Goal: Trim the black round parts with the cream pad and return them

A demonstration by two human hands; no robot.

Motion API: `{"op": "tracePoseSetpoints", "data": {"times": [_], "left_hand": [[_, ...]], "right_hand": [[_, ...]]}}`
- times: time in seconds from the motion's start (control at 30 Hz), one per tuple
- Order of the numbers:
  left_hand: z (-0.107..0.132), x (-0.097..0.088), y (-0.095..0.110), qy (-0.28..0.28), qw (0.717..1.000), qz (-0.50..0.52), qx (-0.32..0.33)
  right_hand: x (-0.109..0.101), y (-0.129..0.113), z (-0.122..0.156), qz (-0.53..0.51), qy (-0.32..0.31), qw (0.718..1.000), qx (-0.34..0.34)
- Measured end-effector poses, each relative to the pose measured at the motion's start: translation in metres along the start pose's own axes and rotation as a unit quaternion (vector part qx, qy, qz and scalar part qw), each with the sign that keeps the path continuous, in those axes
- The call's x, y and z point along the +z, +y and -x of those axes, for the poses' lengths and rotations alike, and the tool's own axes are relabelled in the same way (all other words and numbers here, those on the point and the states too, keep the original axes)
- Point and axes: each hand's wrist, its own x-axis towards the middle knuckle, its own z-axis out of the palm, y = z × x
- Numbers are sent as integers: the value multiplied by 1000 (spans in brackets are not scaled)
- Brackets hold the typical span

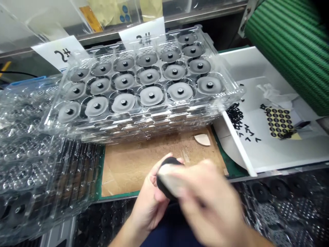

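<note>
My left hand (147,202) is closed around a black round part (171,160), held above the near edge of the cardboard. Over the face of that part, my right hand (208,199) is bent with its fingers curled, smeared by motion. A pale, blurred patch shows under its fingers; what it is I cannot make out. Beyond the hands, a stack of clear plastic trays (164,118) holds rows of grey-black discs (151,95), each with a small black stub in its middle. A white wedge-shaped piece (202,139) lies on the cardboard (128,168).
On the right, a white bin (249,164) contains small black bits (234,115), a sheet of round black stickers (280,121) and crumpled paper. A green roll (290,44) hangs above it. More clear trays (31,144) are piled at left. Paper signs (60,51) stand behind.
</note>
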Motion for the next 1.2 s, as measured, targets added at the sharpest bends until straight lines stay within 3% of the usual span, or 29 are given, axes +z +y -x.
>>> {"op": "tracePoseSetpoints", "data": {"times": [0.1, 0.17, 0.3, 0.37, 0.47, 0.53, 0.6, 0.67, 0.73, 0.87, 0.97, 1.07, 1.13, 1.2], "left_hand": [[-2, -2, -1, 53, 998, -25, -13], [-4, 0, -2, 99, 994, -40, -17], [-7, 6, -1, 79, 995, -37, -54], [-8, 6, 1, 74, 995, -40, -58], [-10, 1, 3, 87, 993, -54, -62], [-13, -2, 3, 88, 992, -51, -77], [-15, -2, 4, 76, 991, -47, -99], [-14, -1, 7, 55, 990, -45, -119], [-9, -1, 12, 36, 991, -26, -124], [3, -9, 19, 25, 992, 48, -114], [9, -19, 20, 19, 990, 71, -121], [11, -26, 19, 19, 989, 77, -126], [12, -29, 19, 5, 989, 88, -120], [13, -30, 18, -21, 989, 101, -110]], "right_hand": [[3, 0, -11, -31, -123, 992, -3], [6, 3, -16, -17, -158, 987, 22], [8, 8, -21, 13, -43, 998, -36], [1, 10, -19, -27, -93, 994, -49], [-13, 17, -13, -18, -171, 985, 1], [-20, 21, -14, 45, -146, 988, 27], [-21, 25, -21, 70, -118, 990, -11], [-18, 31, -31, 31, -123, 989, -72], [-13, 41, -36, 1, -111, 991, -80], [10, 66, -10, 26, -72, 995, 62], [39, 86, 33, 11, -140, 977, 162], [59, 99, 62, 18, -172, 966, 193], [58, 100, 60, 26, -162, 964, 207], [44, 95, 45, 38, -134, 964, 225]]}}
